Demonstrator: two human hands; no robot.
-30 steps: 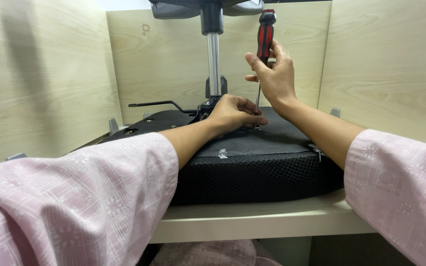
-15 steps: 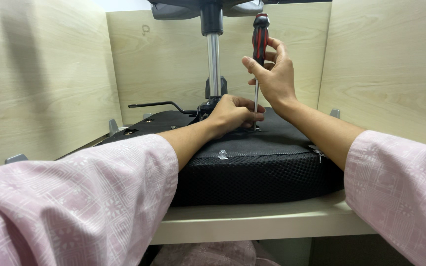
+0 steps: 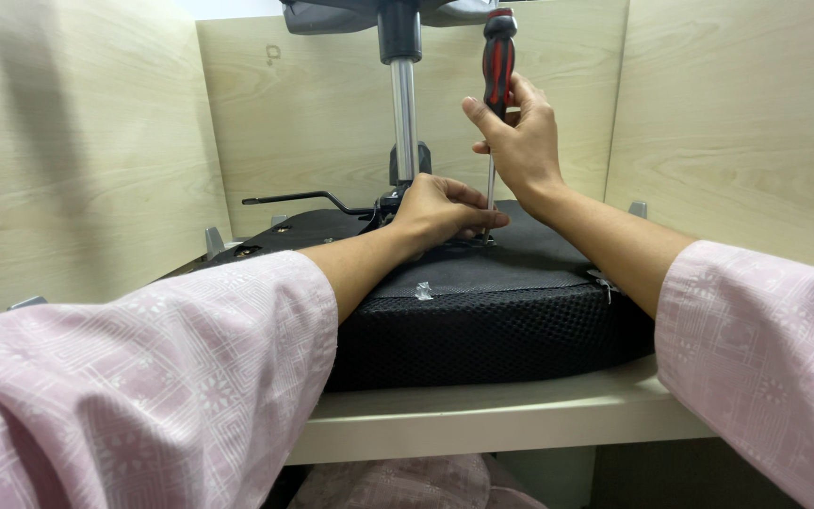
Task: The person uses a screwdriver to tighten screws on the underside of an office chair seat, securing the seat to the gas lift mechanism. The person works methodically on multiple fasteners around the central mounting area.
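Note:
An upside-down black office chair seat (image 3: pixel 482 311) lies on a pale wooden shelf (image 3: pixel 482 415). Its silver gas cylinder (image 3: pixel 405 104) stands upright from the mechanism. My right hand (image 3: pixel 517 141) grips a red and black screwdriver (image 3: pixel 497 66), held upright with its thin shaft running down to the seat's underside. My left hand (image 3: pixel 445 212) rests on the seat at the screwdriver's tip, fingers curled around the spot; whether it pinches a screw is hidden. Pink patterned sleeves cover both forearms.
Pale wooden panels enclose the space at left (image 3: pixel 68 160), back (image 3: pixel 313 123) and right (image 3: pixel 746 123). A black lever (image 3: pixel 299 198) juts left from the chair mechanism. The chair base (image 3: pixel 350 14) shows at the top edge. Small metal brackets (image 3: pixel 214 240) sit against the walls.
My right hand has brought the screwdriver slightly leftward and more upright over the seat. The left hand stays at the tip.

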